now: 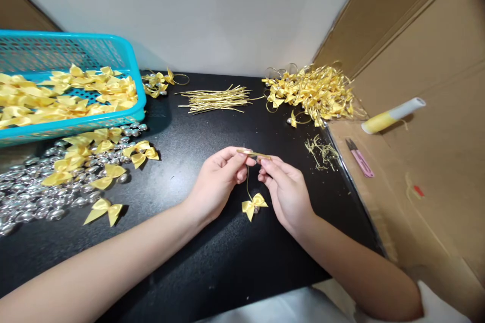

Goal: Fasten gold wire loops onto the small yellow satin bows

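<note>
Gold wire [253, 154] spans two hands: the left hand [217, 176] has thumb and fingers closed on it, and the right hand [288, 186] pinches it just to the right. One yellow bow [248, 207] is at the lower end of its thin strand, below both grips and between the hands, held by neither; whether it touches the table [170, 262], I cannot tell. At left stand one blue basket [106, 37] of bows and one spread of silver beads [28, 186], both too crowded to count. Far off lie one wire bundle [215, 99] and two ringed-bow piles, the larger pile [314, 91] right, the smaller pile [155, 83] left. Rightward are one scrap heap [322, 153], one pink cutter [361, 160] and one tube [394, 115].
</note>
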`<action>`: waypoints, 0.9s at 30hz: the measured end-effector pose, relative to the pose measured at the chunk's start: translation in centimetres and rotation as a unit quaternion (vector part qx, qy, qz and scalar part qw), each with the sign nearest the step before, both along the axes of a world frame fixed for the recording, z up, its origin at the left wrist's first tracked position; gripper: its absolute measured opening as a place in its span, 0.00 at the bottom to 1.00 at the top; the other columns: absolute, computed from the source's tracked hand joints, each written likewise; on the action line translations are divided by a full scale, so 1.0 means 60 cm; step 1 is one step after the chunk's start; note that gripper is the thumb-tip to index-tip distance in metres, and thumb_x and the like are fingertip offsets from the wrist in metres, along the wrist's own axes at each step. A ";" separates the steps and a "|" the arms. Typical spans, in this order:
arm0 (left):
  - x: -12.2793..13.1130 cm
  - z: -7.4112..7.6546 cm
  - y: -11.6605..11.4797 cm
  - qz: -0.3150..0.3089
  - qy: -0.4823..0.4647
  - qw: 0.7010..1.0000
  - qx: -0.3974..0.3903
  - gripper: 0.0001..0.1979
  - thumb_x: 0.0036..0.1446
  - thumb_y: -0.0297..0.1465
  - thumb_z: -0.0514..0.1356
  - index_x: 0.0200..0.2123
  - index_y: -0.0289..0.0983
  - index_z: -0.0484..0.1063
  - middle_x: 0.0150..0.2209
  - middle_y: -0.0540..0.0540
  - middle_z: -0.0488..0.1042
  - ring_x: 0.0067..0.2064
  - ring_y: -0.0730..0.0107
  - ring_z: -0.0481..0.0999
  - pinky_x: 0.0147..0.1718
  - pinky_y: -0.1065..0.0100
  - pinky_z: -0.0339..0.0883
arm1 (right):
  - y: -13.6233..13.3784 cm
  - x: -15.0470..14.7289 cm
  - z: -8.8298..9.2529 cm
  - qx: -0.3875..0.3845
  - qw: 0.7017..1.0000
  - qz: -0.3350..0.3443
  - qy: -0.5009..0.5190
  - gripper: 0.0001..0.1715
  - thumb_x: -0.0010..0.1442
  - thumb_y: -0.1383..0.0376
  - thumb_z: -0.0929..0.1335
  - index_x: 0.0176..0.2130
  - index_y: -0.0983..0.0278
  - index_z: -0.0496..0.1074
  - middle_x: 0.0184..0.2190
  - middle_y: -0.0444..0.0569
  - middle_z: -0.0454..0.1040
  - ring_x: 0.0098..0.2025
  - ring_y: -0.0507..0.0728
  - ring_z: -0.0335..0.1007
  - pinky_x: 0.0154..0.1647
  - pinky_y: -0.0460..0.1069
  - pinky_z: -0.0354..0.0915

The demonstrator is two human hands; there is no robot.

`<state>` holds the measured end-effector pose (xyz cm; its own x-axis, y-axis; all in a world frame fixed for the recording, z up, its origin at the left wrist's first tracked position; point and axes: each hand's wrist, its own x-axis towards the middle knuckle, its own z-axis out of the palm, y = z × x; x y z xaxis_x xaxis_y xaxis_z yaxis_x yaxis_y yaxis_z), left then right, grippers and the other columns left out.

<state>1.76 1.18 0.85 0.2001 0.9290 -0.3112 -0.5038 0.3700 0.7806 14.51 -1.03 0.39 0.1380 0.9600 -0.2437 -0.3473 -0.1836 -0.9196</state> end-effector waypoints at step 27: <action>0.010 -0.006 -0.007 -0.010 -0.151 0.985 -0.084 0.08 0.53 0.28 0.68 0.27 0.30 0.74 0.25 0.53 0.70 0.20 0.87 0.62 0.20 0.82 0.61 | 0.001 0.001 -0.017 0.018 1.000 0.001 -0.001 0.06 0.51 0.61 0.73 0.30 0.59 0.82 0.36 0.48 0.76 0.35 0.51 0.64 0.33 0.48 0.60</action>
<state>2.34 0.75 0.49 0.3246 0.8644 -0.3840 -0.6954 0.4933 0.5226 14.57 -0.94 -0.63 0.1357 0.9687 -0.2079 -0.3442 -0.1507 -0.9267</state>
